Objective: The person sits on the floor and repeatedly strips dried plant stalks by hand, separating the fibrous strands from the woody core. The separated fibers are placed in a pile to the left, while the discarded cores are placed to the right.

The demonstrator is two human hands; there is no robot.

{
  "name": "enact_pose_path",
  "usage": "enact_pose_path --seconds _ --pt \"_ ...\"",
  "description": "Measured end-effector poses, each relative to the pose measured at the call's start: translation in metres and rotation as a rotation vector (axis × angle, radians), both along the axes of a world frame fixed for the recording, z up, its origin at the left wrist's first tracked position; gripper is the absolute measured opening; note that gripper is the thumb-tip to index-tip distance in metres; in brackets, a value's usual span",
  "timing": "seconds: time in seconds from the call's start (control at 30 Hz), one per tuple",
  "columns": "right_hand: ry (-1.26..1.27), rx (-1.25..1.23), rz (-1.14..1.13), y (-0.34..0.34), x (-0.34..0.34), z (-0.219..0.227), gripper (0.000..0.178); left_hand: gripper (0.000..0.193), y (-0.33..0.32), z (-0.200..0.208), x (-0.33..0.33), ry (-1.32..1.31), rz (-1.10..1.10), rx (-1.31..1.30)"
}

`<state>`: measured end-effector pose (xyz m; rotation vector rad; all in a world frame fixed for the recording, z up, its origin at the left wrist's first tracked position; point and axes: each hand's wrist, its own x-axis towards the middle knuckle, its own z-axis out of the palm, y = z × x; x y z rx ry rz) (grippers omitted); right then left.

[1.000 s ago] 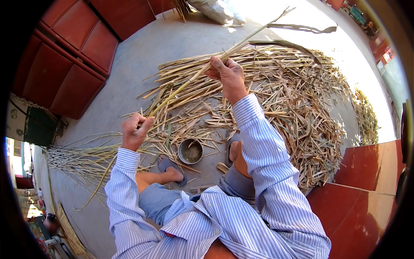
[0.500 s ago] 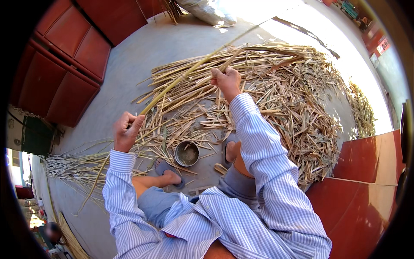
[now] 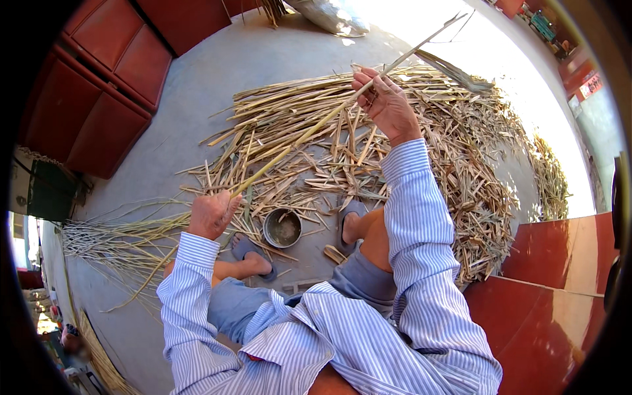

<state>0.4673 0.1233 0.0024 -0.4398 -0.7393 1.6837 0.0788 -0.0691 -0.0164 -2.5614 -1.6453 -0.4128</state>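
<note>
A long yellow-green reed stalk (image 3: 315, 129) slants up across the view from left to far right. My left hand (image 3: 214, 214) is closed around its lower end, near my left knee. Farther out, my right hand (image 3: 388, 108) holds the stalk in bent fingers, the palm partly showing. Past that hand, a dry brown leaf strip (image 3: 454, 71) hangs beside the stalk's thin upper end. Beneath lie a heap of leaf scraps (image 3: 454, 164) and a layer of cut stalks (image 3: 283, 108) laid side by side.
A metal bowl (image 3: 282, 228) with murky contents stands between my sandalled feet. Thin stalks (image 3: 125, 240) fan out at left, one end woven. Red padded furniture (image 3: 99, 85) borders the far left, red panels (image 3: 546, 283) the near right. A pale sack (image 3: 332, 14) lies at the back.
My right hand has moved outward and to the right, its palm turned up more. My left hand has come slightly lower and right. The leaf strip now hangs farther out, away from my right hand.
</note>
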Motion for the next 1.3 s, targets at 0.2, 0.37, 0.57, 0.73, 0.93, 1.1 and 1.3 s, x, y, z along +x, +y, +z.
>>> enact_pose_path --seconds 0.2,0.37,0.57,0.73,0.93,1.1,1.3 --pt "-0.252 0.027 -0.051 0.018 -0.006 -0.023 0.030 0.040 -0.011 0.006 -0.026 0.063 0.038 0.093" --pt "-0.425 -0.147 -0.233 0.015 -0.009 -0.031 0.024 0.040 -0.004 0.008 -0.043 0.128 -0.020 0.070" --pt "-0.432 -0.273 -0.229 0.024 -0.013 -0.055 0.028 0.050 -0.016 0.024 -0.044 0.202 0.030 -0.046" --pt "-0.302 -0.339 -0.285 0.057 0.047 -0.074 0.024 0.039 -0.005 0.057 -0.058 0.235 -0.048 0.106" --pt "-0.313 -0.192 -0.216 0.038 0.007 -0.057 0.019 0.036 -0.035 0.037 -0.113 0.346 0.041 0.283" --pt "-0.491 -0.171 -0.110 -0.002 -0.071 -0.027 0.024 0.035 0.000 0.001 -0.074 0.073 0.068 0.035" --pt "-0.485 -0.122 0.011 -0.019 -0.103 -0.017 0.021 0.031 0.061 -0.008 0.031 -0.428 0.062 -0.117"
